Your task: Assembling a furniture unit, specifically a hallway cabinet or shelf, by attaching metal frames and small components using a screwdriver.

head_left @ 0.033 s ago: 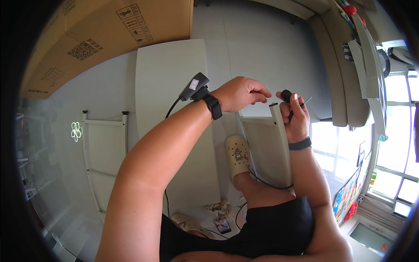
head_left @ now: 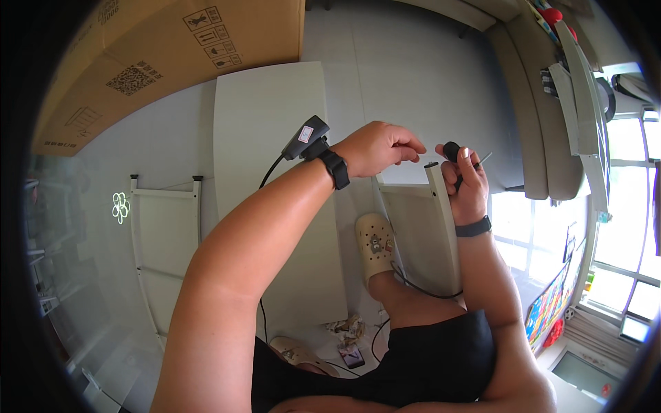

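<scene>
Grasps screwdriver (head_left: 451, 151) in right hand (head_left: 469, 193), beside upper end of white frame (head_left: 445, 230). Curls left hand (head_left: 377, 147) opposite, grip impossible to tell. Has floor (head_left: 413, 76) beyond, toward sofa (head_left: 522, 103) edge.

Box (head_left: 165, 51) cut off, screwdriver (head_left: 451, 151) partly hidden

black-handled screwdriver (head_left: 451, 151) aslant, near white frame (head_left: 445, 221)

This was a home, and it looked like the living room. A big brown sofa (head_left: 530, 131) stood past the right hand (head_left: 470, 191). Right of that hand were bright windows (head_left: 613, 227) and a colourful sheet (head_left: 549, 303). Below the left hand (head_left: 379, 149) was a cream clog (head_left: 370, 228) on a bare foot (head_left: 381, 285).
</scene>
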Demonstrator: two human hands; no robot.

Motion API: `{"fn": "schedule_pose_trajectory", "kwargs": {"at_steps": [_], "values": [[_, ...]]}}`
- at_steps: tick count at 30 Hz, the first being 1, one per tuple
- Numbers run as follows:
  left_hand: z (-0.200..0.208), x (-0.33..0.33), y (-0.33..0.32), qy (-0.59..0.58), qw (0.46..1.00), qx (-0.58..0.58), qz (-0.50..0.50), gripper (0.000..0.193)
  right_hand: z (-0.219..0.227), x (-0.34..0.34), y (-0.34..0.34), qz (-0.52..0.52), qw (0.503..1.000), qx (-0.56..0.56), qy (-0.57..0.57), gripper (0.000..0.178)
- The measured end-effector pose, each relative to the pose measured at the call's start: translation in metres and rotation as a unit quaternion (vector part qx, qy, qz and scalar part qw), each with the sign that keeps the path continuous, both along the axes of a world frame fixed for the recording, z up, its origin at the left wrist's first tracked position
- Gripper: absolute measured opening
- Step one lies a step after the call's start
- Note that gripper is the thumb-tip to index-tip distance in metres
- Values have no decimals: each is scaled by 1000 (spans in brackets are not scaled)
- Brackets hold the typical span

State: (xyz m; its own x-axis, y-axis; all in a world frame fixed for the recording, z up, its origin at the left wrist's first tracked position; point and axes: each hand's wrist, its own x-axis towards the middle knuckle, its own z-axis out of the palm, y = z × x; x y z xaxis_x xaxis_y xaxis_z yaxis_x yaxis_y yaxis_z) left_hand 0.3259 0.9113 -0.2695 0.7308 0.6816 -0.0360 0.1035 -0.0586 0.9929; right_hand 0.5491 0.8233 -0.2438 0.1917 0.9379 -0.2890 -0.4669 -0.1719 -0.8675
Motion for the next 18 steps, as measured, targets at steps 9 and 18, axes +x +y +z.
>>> {"fn": "schedule_pose_trajectory", "kwargs": {"at_steps": [9,18], "values": [[-4,-2,-7,-11,997,-62,38,21,1,-2,-2,0,1000,-19,11,16],[-113,-9,-10,145,984,9,107,37,0,4,-12,4,999,-38,17,19]]}}
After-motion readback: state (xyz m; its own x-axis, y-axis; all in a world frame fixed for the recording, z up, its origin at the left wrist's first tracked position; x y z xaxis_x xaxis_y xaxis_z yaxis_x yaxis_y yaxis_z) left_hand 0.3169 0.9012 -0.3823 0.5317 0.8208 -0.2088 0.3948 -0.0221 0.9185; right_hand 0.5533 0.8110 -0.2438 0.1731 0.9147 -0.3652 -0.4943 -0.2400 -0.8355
